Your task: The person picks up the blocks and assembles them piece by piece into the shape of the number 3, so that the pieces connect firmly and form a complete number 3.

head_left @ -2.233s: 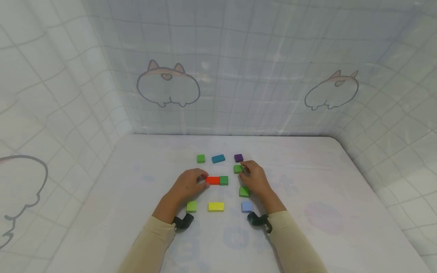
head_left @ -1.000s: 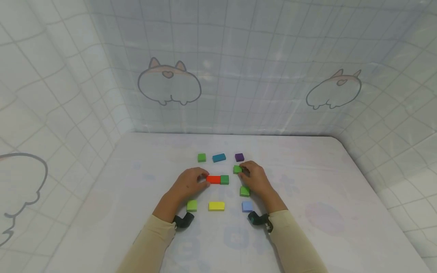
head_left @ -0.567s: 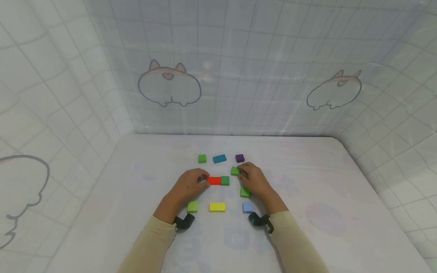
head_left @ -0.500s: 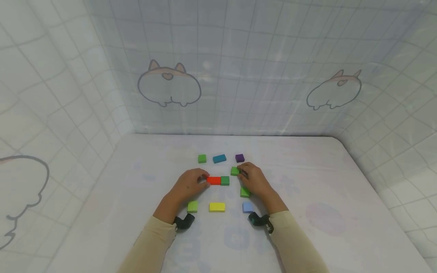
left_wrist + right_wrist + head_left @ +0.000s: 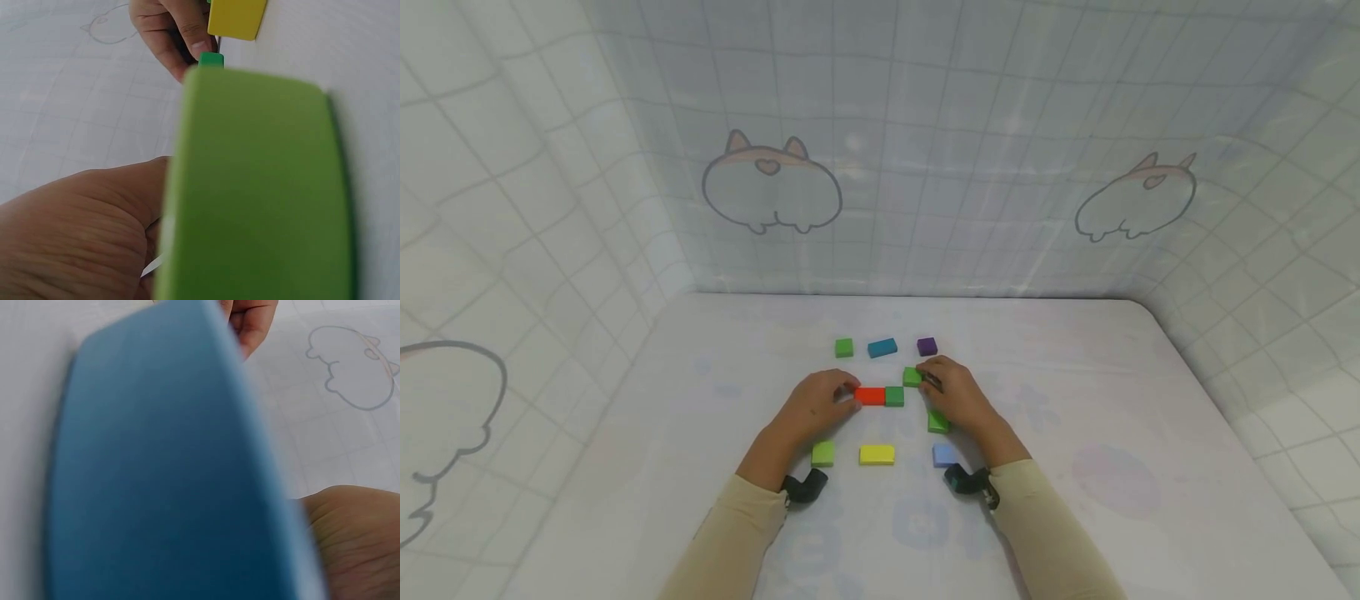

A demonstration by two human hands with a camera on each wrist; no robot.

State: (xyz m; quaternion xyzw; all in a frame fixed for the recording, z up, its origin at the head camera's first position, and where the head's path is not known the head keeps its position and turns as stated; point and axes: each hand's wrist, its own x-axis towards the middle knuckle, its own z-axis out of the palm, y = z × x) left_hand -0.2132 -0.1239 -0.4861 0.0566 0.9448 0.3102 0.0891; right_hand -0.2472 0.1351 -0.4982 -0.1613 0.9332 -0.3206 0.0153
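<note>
With thumb and fingers at its left end, my left hand (image 5: 811, 407) holds a red block (image 5: 870, 397) flat on the table. A dark green block (image 5: 894, 397) sits against the red one's right end. My right hand (image 5: 961, 395) pinches the right side of a light green block (image 5: 912, 377), which lies just behind and right of the dark green block. Another green block (image 5: 937, 422) lies under the right hand's near side, partly hidden. In the wrist views, a lime green block (image 5: 256, 181) and a pale blue block (image 5: 156, 462) hide most of each hand's fingers.
Along the back lie a green block (image 5: 844, 348), a blue block (image 5: 882, 347) and a purple block (image 5: 927, 346). Nearer are a lime block (image 5: 822, 454), a yellow block (image 5: 877, 455) and the pale blue block, close to the wrists. White grid-patterned sheets surround the table (image 5: 1075, 375).
My right hand has slid the light green block left and slightly nearer, toward the dark green block. The left hand and the red block have stayed in place.
</note>
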